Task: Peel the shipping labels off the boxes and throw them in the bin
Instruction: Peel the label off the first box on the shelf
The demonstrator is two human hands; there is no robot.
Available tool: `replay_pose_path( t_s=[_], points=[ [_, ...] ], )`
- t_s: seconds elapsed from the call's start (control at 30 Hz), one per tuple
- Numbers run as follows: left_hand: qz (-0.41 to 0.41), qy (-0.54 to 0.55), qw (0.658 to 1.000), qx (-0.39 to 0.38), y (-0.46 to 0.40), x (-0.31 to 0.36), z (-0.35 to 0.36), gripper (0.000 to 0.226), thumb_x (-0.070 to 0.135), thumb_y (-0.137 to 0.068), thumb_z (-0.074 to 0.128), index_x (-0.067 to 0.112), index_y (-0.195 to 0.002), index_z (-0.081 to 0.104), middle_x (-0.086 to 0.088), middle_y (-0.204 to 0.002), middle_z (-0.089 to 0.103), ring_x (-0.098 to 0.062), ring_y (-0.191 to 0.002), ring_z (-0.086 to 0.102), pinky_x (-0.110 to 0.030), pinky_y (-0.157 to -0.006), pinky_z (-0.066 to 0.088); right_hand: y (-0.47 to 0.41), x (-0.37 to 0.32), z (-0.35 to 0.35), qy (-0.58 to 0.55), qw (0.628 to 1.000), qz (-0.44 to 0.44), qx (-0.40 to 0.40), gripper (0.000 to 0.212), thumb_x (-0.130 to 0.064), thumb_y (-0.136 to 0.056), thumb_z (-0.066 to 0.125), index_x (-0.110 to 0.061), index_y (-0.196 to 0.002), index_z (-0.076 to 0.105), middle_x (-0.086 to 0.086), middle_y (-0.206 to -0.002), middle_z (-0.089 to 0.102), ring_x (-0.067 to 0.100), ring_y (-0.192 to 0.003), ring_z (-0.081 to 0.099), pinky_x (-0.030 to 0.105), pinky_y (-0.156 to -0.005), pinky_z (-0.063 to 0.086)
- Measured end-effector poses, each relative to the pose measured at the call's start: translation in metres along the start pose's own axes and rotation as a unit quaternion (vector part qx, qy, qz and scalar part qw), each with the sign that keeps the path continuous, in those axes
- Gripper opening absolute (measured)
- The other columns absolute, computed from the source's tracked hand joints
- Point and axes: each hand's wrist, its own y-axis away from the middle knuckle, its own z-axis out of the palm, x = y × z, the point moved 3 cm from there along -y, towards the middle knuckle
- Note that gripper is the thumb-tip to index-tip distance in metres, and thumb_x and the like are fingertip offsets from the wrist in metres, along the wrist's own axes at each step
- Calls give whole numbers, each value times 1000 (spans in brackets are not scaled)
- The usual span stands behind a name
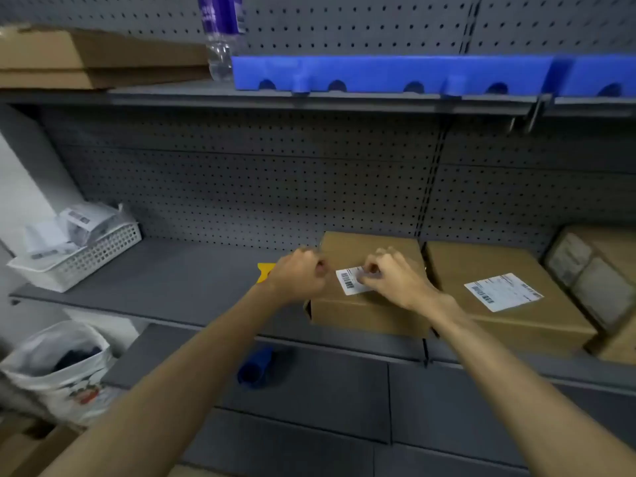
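A grey shelf (165, 287) with a pegboard back carries the work, and another shelf above it holds flat cardboard (86, 60), a clear bottle (220, 46) and a long blue plastic piece (395, 72). On the middle shelf, toward its right end, a wide box (509, 325) lies with a white label (503, 291) stuck flat on its top. Just to its left, at the front edge, stands a smaller box (368, 315), the two touching or nearly so. Further cartons (599, 284) crowd the far right end. At the left end a white basket (82, 259) sits tilted, with crumpled labels (72, 225) inside. Below that end a white bag (58, 370) stands open on the floor, and a blue object (256, 368) lies on the lower shelf. The left hand (299, 277) is curled at the smaller box's left top edge; whether it holds anything cannot be told. The right hand (392, 277) rests on the box top, fingers bent, pinching the right side of a small label (351, 280) there. A yellow scrap (265, 270) shows behind the left hand.
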Motion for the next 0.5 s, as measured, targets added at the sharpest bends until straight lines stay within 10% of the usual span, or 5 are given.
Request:
replay_pose_path(
  t_s=[0.2,0.5],
  points=[
    [-22,-39,998,-38,0,-8,30,20,43,-70,35,27,-72,47,-2,-92,57,-28,-80,60,-39,-65,52,-13,9,33,-25,997,-46,-51,23,-33,-88,65,-10,-93,64,4,-102,55,20,-103,47,38,-84,44],
    [-3,-40,999,19,1,-8,53,21,30,-90,57,10,-94,62,-10,-104,59,-30,-97,55,-31,-65,36,-23,12,49,12,994,-99,-47,24,-31,-89,63,-11,-78,55,1,-91,52,17,-88,48,27,-68,29]
  ],
)
